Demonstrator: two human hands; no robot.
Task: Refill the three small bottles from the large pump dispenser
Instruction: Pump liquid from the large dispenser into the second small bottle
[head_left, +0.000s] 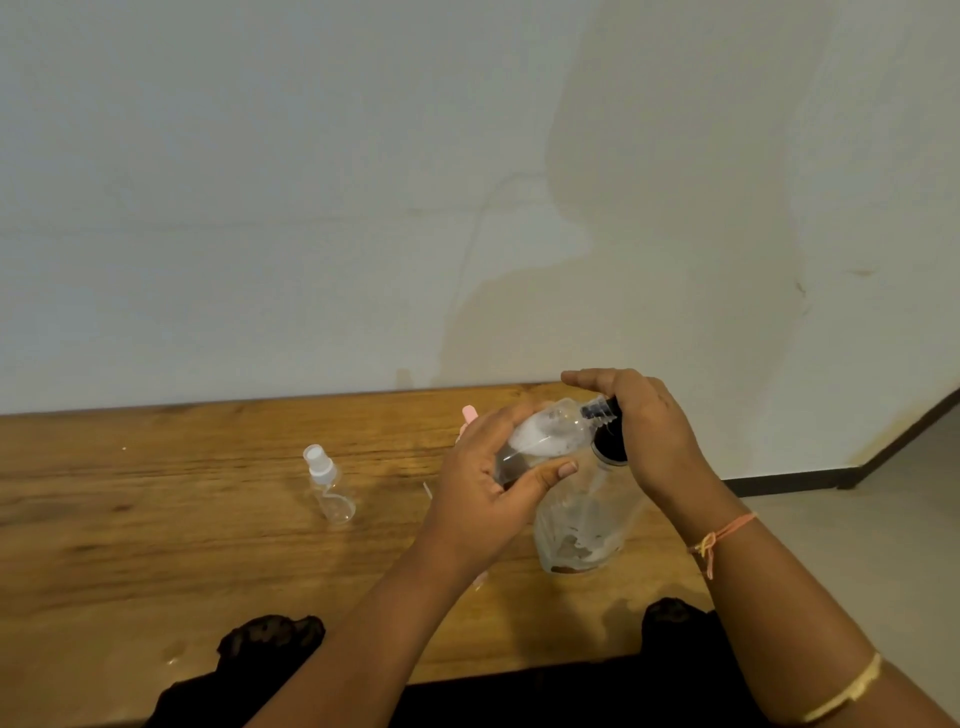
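My left hand (485, 483) grips a small clear bottle (545, 436), tilted on its side with its open neck at the black pump nozzle (600, 410). White liquid lies inside it. The large clear pump dispenser (582, 519) stands on the wooden table (156, 493), with a little white liquid at its bottom. My right hand (649, 421) lies curled over the black pump head. A second small clear bottle (328, 486) with a white spray cap stands to the left. Something pink (469, 415) shows behind my left hand, mostly hidden.
A white wall runs along the table's far edge. The table ends just right of the dispenser, with pale floor and a dark skirting board (789, 480) beyond. Dark clothing (270, 644) covers the near edge.
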